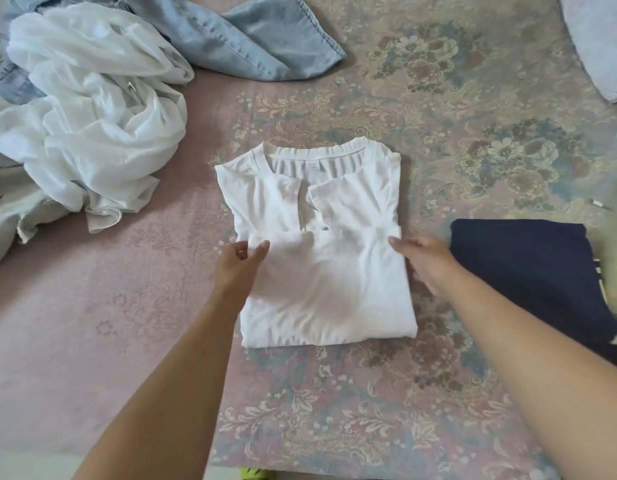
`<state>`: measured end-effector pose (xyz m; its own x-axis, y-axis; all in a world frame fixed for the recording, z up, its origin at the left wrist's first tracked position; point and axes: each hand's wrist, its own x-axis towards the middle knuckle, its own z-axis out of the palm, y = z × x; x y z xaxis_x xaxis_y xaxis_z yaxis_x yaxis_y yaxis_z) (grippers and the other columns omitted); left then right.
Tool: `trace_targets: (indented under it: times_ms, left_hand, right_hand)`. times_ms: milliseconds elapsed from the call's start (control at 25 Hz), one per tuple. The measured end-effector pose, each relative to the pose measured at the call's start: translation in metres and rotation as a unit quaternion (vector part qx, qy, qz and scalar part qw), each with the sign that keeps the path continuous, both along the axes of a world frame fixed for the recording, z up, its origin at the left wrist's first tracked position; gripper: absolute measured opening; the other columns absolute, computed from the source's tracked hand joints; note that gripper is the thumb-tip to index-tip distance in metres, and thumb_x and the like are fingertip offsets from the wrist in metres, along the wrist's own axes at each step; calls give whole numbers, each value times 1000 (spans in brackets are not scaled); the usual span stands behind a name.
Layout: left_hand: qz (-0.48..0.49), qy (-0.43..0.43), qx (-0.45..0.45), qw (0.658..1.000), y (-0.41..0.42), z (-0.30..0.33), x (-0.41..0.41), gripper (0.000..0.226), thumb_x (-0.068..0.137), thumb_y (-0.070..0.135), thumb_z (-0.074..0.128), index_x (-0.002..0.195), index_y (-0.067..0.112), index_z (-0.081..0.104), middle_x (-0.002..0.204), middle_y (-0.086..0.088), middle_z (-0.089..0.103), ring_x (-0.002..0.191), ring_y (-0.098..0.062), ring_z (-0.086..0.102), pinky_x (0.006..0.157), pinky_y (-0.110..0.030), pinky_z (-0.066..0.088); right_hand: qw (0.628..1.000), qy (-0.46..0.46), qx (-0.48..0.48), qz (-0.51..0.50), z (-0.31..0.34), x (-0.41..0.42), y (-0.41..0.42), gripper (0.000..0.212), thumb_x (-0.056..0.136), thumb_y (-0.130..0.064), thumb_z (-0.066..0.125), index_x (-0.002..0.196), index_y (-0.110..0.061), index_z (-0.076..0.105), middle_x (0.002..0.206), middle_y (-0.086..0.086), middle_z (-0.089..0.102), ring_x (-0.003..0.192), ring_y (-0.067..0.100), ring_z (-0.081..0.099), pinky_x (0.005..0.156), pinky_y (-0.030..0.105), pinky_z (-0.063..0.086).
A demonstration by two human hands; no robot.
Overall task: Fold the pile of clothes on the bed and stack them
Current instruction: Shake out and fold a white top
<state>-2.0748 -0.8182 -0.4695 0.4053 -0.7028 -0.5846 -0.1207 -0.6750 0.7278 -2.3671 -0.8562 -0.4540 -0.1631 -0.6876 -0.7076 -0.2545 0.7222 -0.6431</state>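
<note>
Surface: bed (109, 306) covered by a pink-mauve spread with a faded floral and leaf pattern in cream and grey-blue. A pale pillow corner (601, 46) shows at the upper right edge. No more of the room is visible.

White T-shirt (321, 244) lies flat at centre, neckline away from the person, sleeves turned in, lower half folded up over the middle. A small tag sits inside the collar; its print is too small to read. No other writing visible.

Left hand (239, 261) pinches the left corner of the folded-up edge between thumb and fingers. Right hand (424, 261) rests at the right end of that same edge, fingers extended; whether they grip the cloth cannot be told.

Folded dark navy garment (528, 271) lies just right of the shirt, beside the right forearm. Unfolded pile upper left: crumpled sheer white garment (92, 116) and, behind it, light blue denim (258, 39).
</note>
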Motion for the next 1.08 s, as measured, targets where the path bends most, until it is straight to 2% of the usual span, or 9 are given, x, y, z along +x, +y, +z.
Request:
trace_targets:
  times_ms: [160,280,400,520,600,760,920,1000,1080]
  left_hand:
    - [77,-37,-21,996,-2,10,-10,6,92,22,60,93,15,61,76,6,58,66,-6,52,52,-10,41]
    - [79,-28,-100,991,-26,39,-11,3,94,18,56,92,17,55,71,7,55,57,4,49,51,-11,40]
    - [85,-73,-143,983,-80,43,1,7,94,19,56,96,13,53,70,5,51,51,6,44,50,-15,37]
    - [63,-122,-131,982,-131,14,15,18,96,29,54,104,12,52,89,-2,59,80,-15,58,70,-29,42]
    - [30,-201,-58,977,-144,-14,14,29,99,34,47,109,8,51,101,-8,60,94,-28,55,75,-33,39]
    - [-13,-306,-63,950,-132,-22,-1,25,101,26,43,104,4,53,104,-8,58,85,-23,48,68,-30,29]
    - [-55,-342,-70,935,-133,-24,5,31,102,26,38,117,2,50,116,-12,54,93,-34,55,65,-36,31]
    - [-101,-391,-70,912,-134,-30,8,38,100,29,40,128,3,44,124,-15,51,101,-39,56,66,-41,38]
    - [-171,-475,-180,844,-118,-30,3,48,98,31,40,137,3,38,134,-23,45,118,-42,48,85,-49,43]
  right_hand:
    - [996,58,-67,-6,-15,2,14,35,90,-23,62,91,12,55,79,13,54,73,19,48,66,31,35]
    - [990,28,-139,-12,17,7,-14,22,94,-27,57,89,-7,59,82,15,59,75,18,51,68,33,38]
    - [982,10,-182,-50,35,19,-72,12,95,-26,55,91,-17,59,83,3,59,74,11,51,69,26,41]
    - [972,78,-215,-45,17,35,-125,14,96,-23,54,85,-15,56,72,-3,52,63,7,45,57,21,36]
    - [970,160,-181,-16,-11,42,-140,18,95,-27,53,83,-14,56,74,-2,53,69,14,49,63,25,33]
    - [945,240,-217,-51,-37,46,-132,22,97,-25,50,104,-5,56,86,0,55,82,19,51,69,27,32]
    - [924,288,-249,-30,-44,48,-129,21,98,-23,48,109,-6,52,97,10,59,90,30,55,70,34,36]
    - [868,403,-285,63,-47,45,-126,30,93,-17,54,120,-3,51,116,19,55,105,38,53,81,42,41]
    - [754,460,-409,227,-50,44,-102,43,91,-17,51,131,-4,45,131,23,46,118,39,45,91,45,38]
